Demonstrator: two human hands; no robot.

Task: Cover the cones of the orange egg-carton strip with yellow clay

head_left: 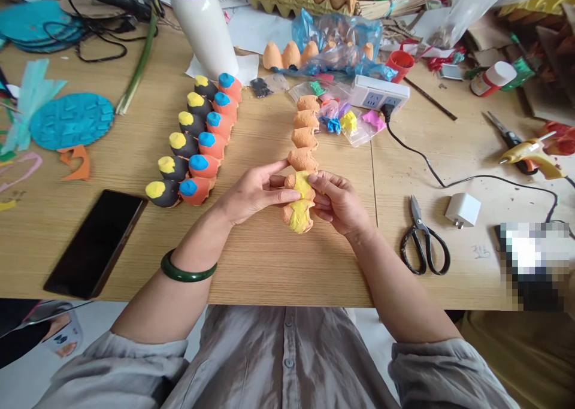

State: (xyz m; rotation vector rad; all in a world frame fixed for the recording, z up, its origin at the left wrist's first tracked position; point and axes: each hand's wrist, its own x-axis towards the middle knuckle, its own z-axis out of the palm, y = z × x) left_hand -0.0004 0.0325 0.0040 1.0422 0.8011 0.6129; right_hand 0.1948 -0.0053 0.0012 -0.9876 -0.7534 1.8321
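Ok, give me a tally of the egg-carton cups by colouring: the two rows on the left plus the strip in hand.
Yellow-tipped black cups: 6
Blue-tipped orange cups: 6
Plain orange cups: 4
Yellow-patched orange cups: 2
Total: 18

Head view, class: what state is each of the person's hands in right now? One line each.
Left hand: closed, holding the orange strip.
Right hand: closed on the strip's edge, thumb at the upper yellow patch.
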